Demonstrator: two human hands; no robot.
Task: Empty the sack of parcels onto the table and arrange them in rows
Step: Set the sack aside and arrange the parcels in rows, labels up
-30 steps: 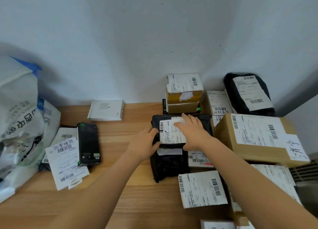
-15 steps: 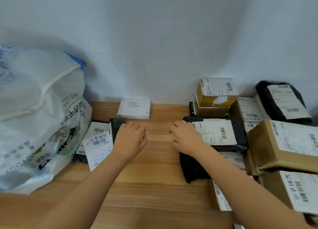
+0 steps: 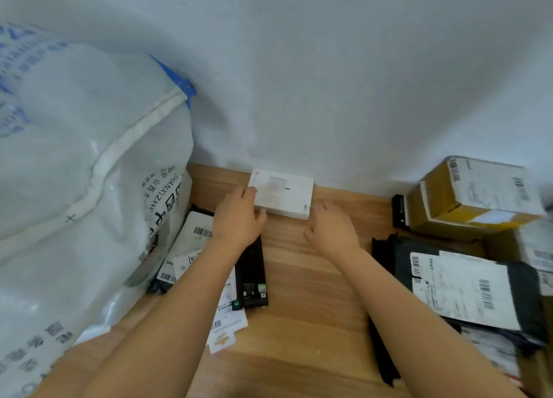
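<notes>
A small flat white box [image 3: 282,192] lies against the wall at the back of the wooden table [image 3: 305,293]. My left hand [image 3: 239,218] grips its left end, fingers on top and thumb at the near edge. By the box's right near corner sits my right hand [image 3: 330,228], fingers loosely bent and holding nothing; whether they touch the box I cannot tell. The big white woven sack [image 3: 80,188] bulges at the left. A black parcel with a white label [image 3: 457,284] lies at the right, in front of a brown carton [image 3: 478,194].
Under my left forearm lie a black boxed item [image 3: 251,278] and labelled flat parcels [image 3: 191,248] beside the sack. More cartons and bags crowd the right edge. A bare strip of wood runs between my arms. The white wall stands right behind the table.
The view swung left and the sack came into sight. Both hands left the black parcel at the right and reached to the white box at the wall; the left now grips it.
</notes>
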